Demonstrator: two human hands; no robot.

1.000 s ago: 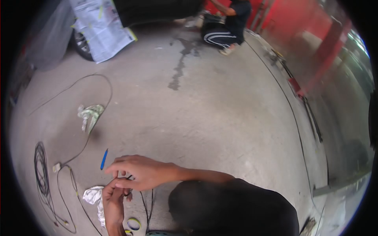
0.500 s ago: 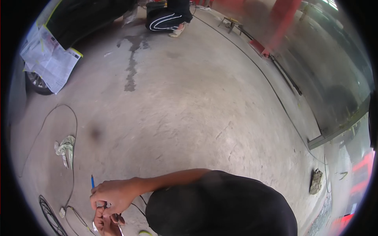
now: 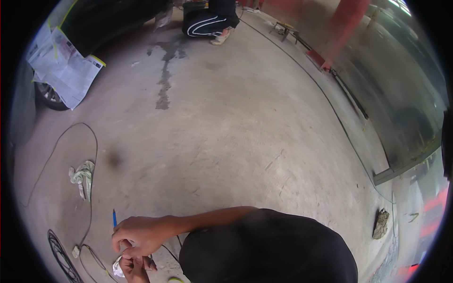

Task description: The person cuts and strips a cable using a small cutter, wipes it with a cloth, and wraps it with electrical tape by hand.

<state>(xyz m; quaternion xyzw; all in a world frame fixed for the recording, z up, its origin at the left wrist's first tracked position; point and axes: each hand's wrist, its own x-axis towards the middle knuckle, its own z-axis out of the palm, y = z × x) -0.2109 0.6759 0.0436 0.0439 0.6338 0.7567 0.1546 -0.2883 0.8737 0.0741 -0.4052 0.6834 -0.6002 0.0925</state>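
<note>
My right hand (image 3: pixel 139 236) reaches in from the right at the lower left, its fingers bent and closed in a pinch. Just below it, my left hand (image 3: pixel 134 269) is closed too, fingertips meeting those of the right. Whatever small thing lies between them is hidden by the fingers. A slim blue stick with a dark point (image 3: pixel 114 218) shows just beyond my right knuckles; I cannot tell whether it is held or lies on the floor. Beside my left hand is a crumpled white, shiny piece (image 3: pixel 118 267).
A coiled black hose (image 3: pixel 61 257), a thin cable (image 3: pixel 96 146) and a rag (image 3: pixel 83 178) lie on the concrete floor. Paper-masked car bodywork (image 3: pixel 66 70) stands upper left. Another person (image 3: pixel 210 21) crouches at the back. A stone-like block (image 3: pixel 381 224) is at right.
The whole view has shifted slightly, so floor things appear a little further right. My hands stay together at the lower left, with the fingers slightly rearranged.
</note>
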